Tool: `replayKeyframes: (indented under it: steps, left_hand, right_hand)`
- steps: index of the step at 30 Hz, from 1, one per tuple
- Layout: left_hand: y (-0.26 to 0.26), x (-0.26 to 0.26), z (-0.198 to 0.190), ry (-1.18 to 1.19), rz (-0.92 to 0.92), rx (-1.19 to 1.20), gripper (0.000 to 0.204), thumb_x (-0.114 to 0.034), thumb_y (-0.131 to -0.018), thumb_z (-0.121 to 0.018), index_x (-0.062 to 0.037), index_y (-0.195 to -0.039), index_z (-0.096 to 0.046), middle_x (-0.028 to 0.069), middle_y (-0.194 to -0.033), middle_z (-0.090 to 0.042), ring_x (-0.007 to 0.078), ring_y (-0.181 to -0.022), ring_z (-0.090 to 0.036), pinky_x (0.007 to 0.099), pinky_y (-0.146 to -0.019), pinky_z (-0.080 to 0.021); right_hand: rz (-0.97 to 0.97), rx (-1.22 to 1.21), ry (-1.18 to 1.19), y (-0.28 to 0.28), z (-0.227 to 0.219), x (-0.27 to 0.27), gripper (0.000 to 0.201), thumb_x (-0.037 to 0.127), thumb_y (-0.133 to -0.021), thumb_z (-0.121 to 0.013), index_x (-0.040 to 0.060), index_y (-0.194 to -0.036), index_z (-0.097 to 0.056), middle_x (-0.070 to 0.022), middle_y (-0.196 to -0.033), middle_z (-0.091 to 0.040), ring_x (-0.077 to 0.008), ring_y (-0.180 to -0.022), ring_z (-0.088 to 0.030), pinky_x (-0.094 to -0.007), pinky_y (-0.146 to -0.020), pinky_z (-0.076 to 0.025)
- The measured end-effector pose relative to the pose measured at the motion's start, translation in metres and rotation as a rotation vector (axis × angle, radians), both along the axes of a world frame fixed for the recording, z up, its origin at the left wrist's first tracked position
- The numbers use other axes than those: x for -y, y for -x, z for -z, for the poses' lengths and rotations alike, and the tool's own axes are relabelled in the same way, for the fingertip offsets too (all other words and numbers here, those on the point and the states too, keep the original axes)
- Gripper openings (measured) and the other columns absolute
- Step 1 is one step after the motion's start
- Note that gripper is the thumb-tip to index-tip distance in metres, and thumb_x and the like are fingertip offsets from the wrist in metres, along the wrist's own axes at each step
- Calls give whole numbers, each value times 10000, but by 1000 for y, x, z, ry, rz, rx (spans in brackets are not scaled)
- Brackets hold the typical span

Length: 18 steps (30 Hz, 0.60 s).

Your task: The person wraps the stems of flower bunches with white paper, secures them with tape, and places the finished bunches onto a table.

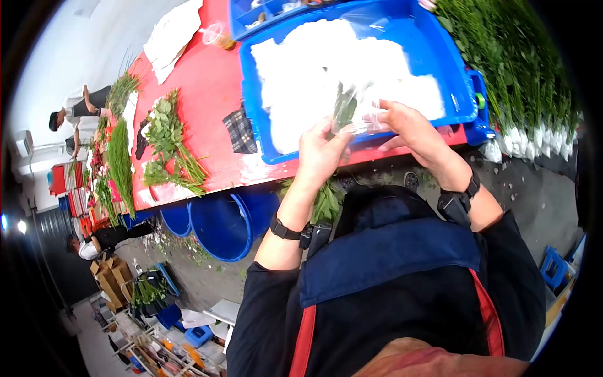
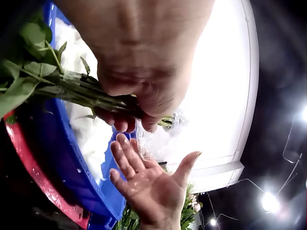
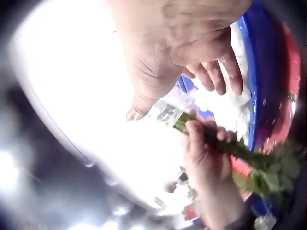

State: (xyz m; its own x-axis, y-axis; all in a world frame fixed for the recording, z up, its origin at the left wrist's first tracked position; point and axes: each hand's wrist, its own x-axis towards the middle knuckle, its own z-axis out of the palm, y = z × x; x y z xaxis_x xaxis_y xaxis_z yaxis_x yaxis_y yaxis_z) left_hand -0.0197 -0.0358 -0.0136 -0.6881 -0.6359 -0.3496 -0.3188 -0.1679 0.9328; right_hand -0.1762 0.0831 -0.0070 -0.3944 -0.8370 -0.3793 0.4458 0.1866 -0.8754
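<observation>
In the head view my left hand [image 1: 320, 151] grips a bunch of green leafy stems [image 2: 79, 91] near their cut ends. The leaves hang down below that hand, toward my body. A clear plastic bag [image 3: 165, 112] covers the stem ends, crinkled and partly see-through. My right hand [image 1: 411, 132] is beside the plastic, fingers spread; in the left wrist view its wet palm shows with the thumb held apart. Under both hands lies a blue tray [image 1: 267, 152] holding white, soft-looking wads [image 1: 295, 100].
A red-topped table [image 1: 207, 81] carries bunches of cut greenery [image 1: 166, 129] and a plaid cloth [image 1: 240, 131]. Tall green stems with white-wrapped ends [image 1: 534, 138] stand right of the tray. Blue tubs [image 1: 220, 226] are below the table edge. Two people are at the far left.
</observation>
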Motion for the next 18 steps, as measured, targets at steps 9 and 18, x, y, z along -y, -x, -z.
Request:
replayKeyframes:
  steps: [9,18]
  left_hand:
    - [87,-100,1,86,206,70,384,-207,-867,-667,2,-1179,-584,51,-864,-618,104,-716,-564,261,-597,-467]
    - [151,-177,27,353,211,167,247,-239,-890,-637,8,-905,-628,42,-668,-604,99,-621,-547,285,-589,-467]
  right_hand:
    - [-204,-1269,-101,32,41,-95,169,133,-852,-517,-20,-843,-586,-216,-794,-619,-379,-740,-640,-484,-627,-501]
    - [-123,-1067,-394,151,58,-212,204,238,-818,-670,44,-878,-686,-167,-915,-642,-339,-825,-633,-401,-725,-506]
